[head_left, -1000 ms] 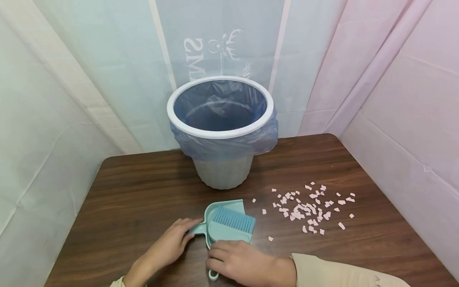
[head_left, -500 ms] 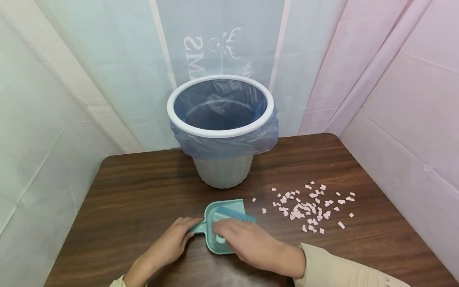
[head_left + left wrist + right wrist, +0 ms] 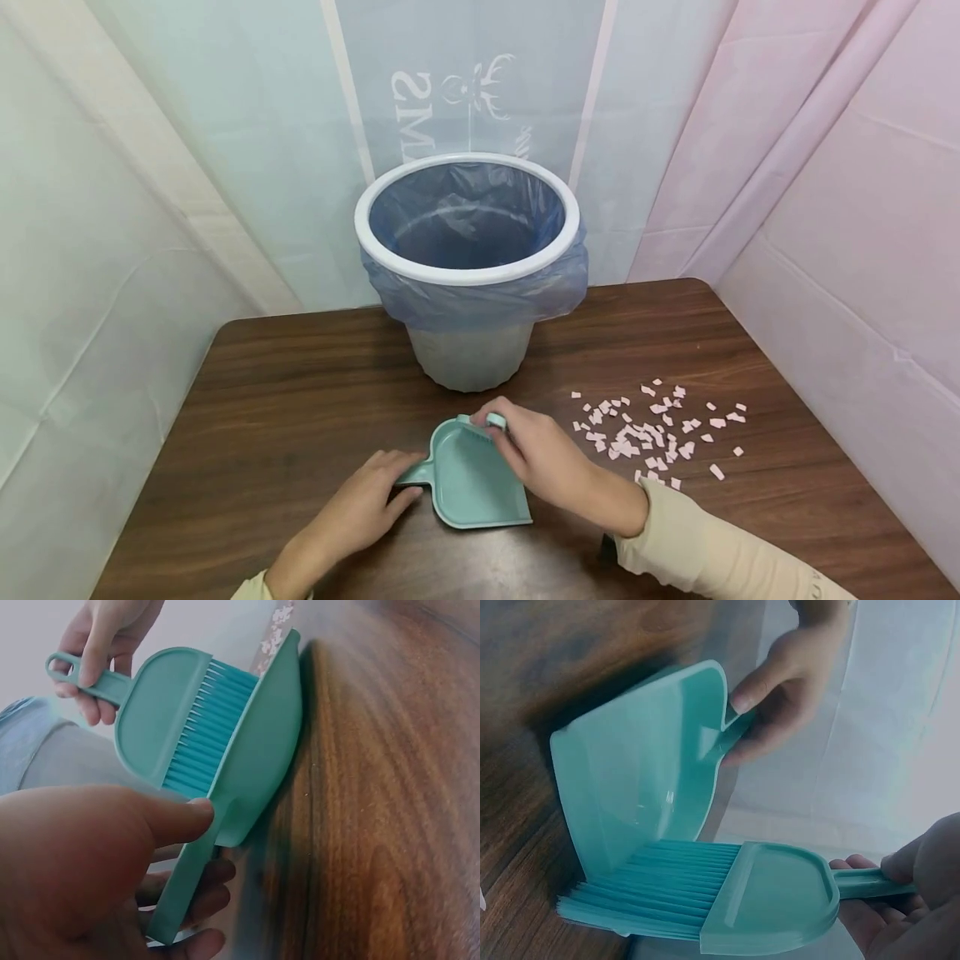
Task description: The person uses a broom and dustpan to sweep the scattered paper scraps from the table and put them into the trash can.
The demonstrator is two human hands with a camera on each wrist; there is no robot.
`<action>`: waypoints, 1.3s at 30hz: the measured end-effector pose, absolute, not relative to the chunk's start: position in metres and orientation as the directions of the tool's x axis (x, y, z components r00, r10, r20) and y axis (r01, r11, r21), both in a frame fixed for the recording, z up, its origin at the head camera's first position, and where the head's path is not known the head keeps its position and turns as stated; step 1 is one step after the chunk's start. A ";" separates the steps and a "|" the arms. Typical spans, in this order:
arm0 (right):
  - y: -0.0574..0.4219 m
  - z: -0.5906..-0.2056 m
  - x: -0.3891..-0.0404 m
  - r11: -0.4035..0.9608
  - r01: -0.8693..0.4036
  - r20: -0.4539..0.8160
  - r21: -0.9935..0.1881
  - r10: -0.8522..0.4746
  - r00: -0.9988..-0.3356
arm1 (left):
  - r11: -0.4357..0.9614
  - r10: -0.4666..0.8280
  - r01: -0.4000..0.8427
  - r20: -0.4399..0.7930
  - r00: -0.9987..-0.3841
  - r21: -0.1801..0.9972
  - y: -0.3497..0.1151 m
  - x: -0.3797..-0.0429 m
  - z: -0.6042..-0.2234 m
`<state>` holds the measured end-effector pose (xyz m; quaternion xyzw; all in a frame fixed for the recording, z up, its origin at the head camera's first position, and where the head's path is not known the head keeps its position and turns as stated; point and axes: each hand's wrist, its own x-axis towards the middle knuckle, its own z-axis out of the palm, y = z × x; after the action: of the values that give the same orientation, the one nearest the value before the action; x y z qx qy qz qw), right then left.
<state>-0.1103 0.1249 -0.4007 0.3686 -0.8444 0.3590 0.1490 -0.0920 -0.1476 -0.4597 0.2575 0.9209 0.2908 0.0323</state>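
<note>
My left hand (image 3: 367,500) grips the handle of a mint-green dustpan (image 3: 480,487), which rests on the table with its straight front edge facing right. In the left wrist view the thumb lies on top of that handle, with fingers beneath. A matching hand brush (image 3: 772,900) is held by its handle in my right hand (image 3: 551,458). It stands upright at the pan's far side, and its blue-green bristles (image 3: 660,889) overlap the pan's edge in the right wrist view. Many small pale pink paper scraps (image 3: 622,448) lie scattered to the right of the pan.
Behind the dustpan stands a white bin (image 3: 472,358) lined with a translucent blue bag. Its wide white rim (image 3: 465,277) faces up. The dark wooden table (image 3: 300,383) has pale curtains (image 3: 247,125) around its back and sides.
My right hand has lifted the brush from lying flat in the dustpan, turned it upright and moved it to the pan's far side. The left hand and dustpan have stayed put.
</note>
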 end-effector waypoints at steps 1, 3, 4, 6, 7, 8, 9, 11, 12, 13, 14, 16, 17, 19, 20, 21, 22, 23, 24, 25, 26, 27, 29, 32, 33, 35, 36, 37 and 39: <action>0.126 -0.401 -0.112 0.468 -0.724 0.518 -0.507 -0.505 -0.690 | 0.705 0.487 0.452 0.091 -0.869 0.547 -0.147 -0.092 -0.460; 0.127 -0.400 -0.114 0.465 -0.712 0.518 -0.526 -0.489 -0.702 | 0.717 0.472 0.441 0.089 -0.877 0.540 -0.146 -0.093 -0.461; 0.128 -0.400 -0.115 0.465 -0.707 0.517 -0.533 -0.483 -0.707 | 0.722 0.465 0.434 0.086 -0.881 0.539 -0.145 -0.093 -0.461; 0.130 -0.399 -0.117 0.460 -0.694 0.510 -0.554 -0.472 -0.719 | 0.730 0.454 0.425 0.084 -0.887 0.535 -0.143 -0.093 -0.461; 0.130 -0.399 -0.118 0.456 -0.689 0.508 -0.564 -0.466 -0.724 | 0.735 0.449 0.422 0.085 -0.889 0.532 -0.142 -0.093 -0.461; 0.131 -0.398 -0.119 0.453 -0.683 0.505 -0.573 -0.460 -0.730 | 0.737 0.446 0.422 0.089 -0.891 0.528 -0.141 -0.094 -0.461; 0.132 -0.398 -0.120 0.449 -0.678 0.503 -0.582 -0.456 -0.734 | 0.738 0.443 0.422 0.095 -0.892 0.526 -0.141 -0.094 -0.461; 0.133 -0.398 -0.121 0.437 -0.670 0.501 -0.600 -0.447 -0.741 | 0.740 0.439 0.424 0.104 -0.893 0.522 -0.139 -0.095 -0.461; 0.133 -0.398 -0.122 0.431 -0.668 0.502 -0.607 -0.443 -0.742 | 0.740 0.435 0.421 0.105 -0.894 0.524 -0.138 -0.095 -0.461; 0.134 -0.398 -0.122 0.425 -0.665 0.504 -0.614 -0.438 -0.744 | 0.739 0.433 0.419 0.105 -0.895 0.528 -0.137 -0.096 -0.462; 0.134 -0.399 -0.123 0.418 -0.665 0.506 -0.619 -0.434 -0.745 | 0.738 0.431 0.416 0.103 -0.896 0.532 -0.137 -0.096 -0.462; 0.135 -0.399 -0.124 0.405 -0.664 0.513 -0.629 -0.426 -0.745 | 0.735 0.431 0.413 0.101 -0.897 0.538 -0.136 -0.097 -0.463; 0.136 -0.399 -0.124 0.401 -0.664 0.516 -0.631 -0.421 -0.746 | 0.732 0.432 0.414 0.100 -0.896 0.541 -0.136 -0.097 -0.464; 0.137 -0.399 -0.125 0.396 -0.661 0.521 -0.637 -0.410 -0.748 | 0.727 0.438 0.421 0.105 -0.893 0.543 -0.136 -0.098 -0.465; 0.138 -0.398 -0.125 0.397 -0.658 0.522 -0.640 -0.403 -0.751 | 0.725 0.440 0.424 0.109 -0.891 0.543 -0.136 -0.098 -0.465; 0.139 -0.398 -0.126 0.398 -0.655 0.523 -0.643 -0.396 -0.755 | 0.723 0.441 0.427 0.112 -0.890 0.543 -0.135 -0.098 -0.466; 0.140 -0.397 -0.126 0.401 -0.651 0.524 -0.645 -0.387 -0.758 | 0.722 0.442 0.428 0.114 -0.890 0.544 -0.135 -0.098 -0.466; 0.141 -0.396 -0.126 0.404 -0.645 0.525 -0.649 -0.375 -0.764 | 0.722 0.440 0.427 0.115 -0.891 0.545 -0.135 -0.097 -0.466; 0.143 -0.395 -0.126 0.405 -0.638 0.526 -0.655 -0.363 -0.769 | 0.723 0.436 0.424 0.116 -0.892 0.545 -0.135 -0.097 -0.466; 0.144 -0.393 -0.127 0.406 -0.633 0.529 -0.659 -0.349 -0.774 | 0.725 0.432 0.421 0.117 -0.894 0.546 -0.135 -0.098 -0.466; 0.146 -0.392 -0.127 0.407 -0.630 0.533 -0.661 -0.336 -0.777 | 0.727 0.428 0.418 0.117 -0.896 0.545 -0.135 -0.098 -0.466; 0.147 -0.390 -0.127 0.410 -0.627 0.539 -0.663 -0.320 -0.779 | 0.730 0.424 0.417 0.119 -0.898 0.542 -0.134 -0.098 -0.465; 0.151 -0.387 -0.127 0.418 -0.623 0.555 -0.661 -0.285 -0.781 | 0.732 0.417 0.411 0.121 -0.901 0.542 -0.134 -0.097 -0.465; 0.159 -0.383 -0.127 0.440 -0.620 0.586 -0.650 -0.229 -0.777 | 0.738 0.408 0.408 0.126 -0.904 0.537 -0.133 -0.097 -0.465; 0.162 -0.382 -0.127 0.449 -0.617 0.595 -0.646 -0.209 -0.776 | 0.739 0.405 0.406 0.128 -0.905 0.537 -0.133 -0.096 -0.465; 0.169 -0.381 -0.126 0.469 -0.606 0.607 -0.642 -0.171 -0.776 | 0.742 0.399 0.402 0.130 -0.908 0.536 -0.133 -0.096 -0.466; 0.173 -0.380 -0.125 0.479 -0.599 0.612 -0.641 -0.152 -0.776 | 0.744 0.396 0.401 0.131 -0.909 0.535 -0.132 -0.095 -0.466; 0.177 -0.380 -0.124 0.490 -0.591 0.615 -0.641 -0.134 -0.777 | 0.745 0.393 0.400 0.132 -0.910 0.534 -0.132 -0.095 -0.466; 0.184 -0.379 -0.122 0.518 -0.574 0.620 -0.634 -0.102 -0.778 | 0.747 0.389 0.396 0.132 -0.912 0.534 -0.132 -0.094 -0.467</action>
<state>-0.1224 0.1841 -0.3788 0.2035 -0.8304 0.4466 0.2638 -0.0945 -0.1317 -0.4667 0.2102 0.9345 0.2871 -0.0060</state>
